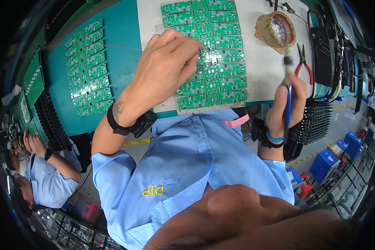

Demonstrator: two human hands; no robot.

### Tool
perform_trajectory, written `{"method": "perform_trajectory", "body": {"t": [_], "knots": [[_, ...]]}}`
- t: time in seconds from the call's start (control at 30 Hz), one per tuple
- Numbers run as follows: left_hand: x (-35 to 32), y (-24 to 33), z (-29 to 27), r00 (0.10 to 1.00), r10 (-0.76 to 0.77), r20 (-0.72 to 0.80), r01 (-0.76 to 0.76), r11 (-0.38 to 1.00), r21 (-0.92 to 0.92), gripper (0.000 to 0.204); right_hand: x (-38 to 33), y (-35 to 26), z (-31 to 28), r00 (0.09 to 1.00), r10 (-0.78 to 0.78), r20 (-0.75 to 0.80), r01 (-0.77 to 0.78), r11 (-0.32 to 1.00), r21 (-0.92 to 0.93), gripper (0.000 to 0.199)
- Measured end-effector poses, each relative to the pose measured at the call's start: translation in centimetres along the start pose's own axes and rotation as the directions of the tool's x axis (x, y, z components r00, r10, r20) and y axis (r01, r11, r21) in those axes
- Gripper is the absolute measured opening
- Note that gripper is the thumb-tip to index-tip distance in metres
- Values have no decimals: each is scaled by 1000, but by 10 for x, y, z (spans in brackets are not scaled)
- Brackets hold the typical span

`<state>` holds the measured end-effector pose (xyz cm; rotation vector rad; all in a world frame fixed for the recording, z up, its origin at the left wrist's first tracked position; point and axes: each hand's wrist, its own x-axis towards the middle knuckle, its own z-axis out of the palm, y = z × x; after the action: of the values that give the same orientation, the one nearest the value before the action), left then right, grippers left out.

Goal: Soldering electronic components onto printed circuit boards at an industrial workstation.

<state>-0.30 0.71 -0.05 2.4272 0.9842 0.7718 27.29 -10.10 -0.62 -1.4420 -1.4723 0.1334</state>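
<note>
My left hand (164,62) is over the left side of a panel of green circuit boards (223,54), its thumb and forefinger pinched together. A thin solder wire (123,47) runs in to this hand from the left, across the mat. In my right hand (285,104), at the bench's right, is a blue-handled soldering iron (288,89), held upright like a pen. Its blurred front end points at a brown round cup (277,29) with silvery residue inside. Just right of the iron lie red-handled pliers (304,66).
Another green board panel (87,68) lies on the teal mat (127,25) at left. Black cables and a holder (321,50) line the right edge. A black rack (310,127) stands below the bench at right. At far left, a co-worker's hand (35,143) is near more boards.
</note>
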Motion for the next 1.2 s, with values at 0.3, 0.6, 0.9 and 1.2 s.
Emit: {"method": "perform_trajectory", "body": {"t": [0.3, 0.6, 0.9, 1.2], "knots": [[0, 0, 1, 1000, -7, 6, 7, 1000, 3, 10, -1, -9, -4, 995, -53, 86, 33, 974, 222, 21], [4, 14, -2, 999, 39, 38, -37, 998, -48, 18, 9, -23, 7, 952, -50, 302, -48, 950, 307, 18], [5, 17, 1, 995, -57, 81, 61, 997, -55, 12, 4, 9, 13, 985, -132, 108, 92, 945, 314, 20], [5, 15, 2, 995, -49, 82, 51, 998, -22, 10, -2, 19, 21, 990, -137, 45, 115, 940, 322, 21]]}}
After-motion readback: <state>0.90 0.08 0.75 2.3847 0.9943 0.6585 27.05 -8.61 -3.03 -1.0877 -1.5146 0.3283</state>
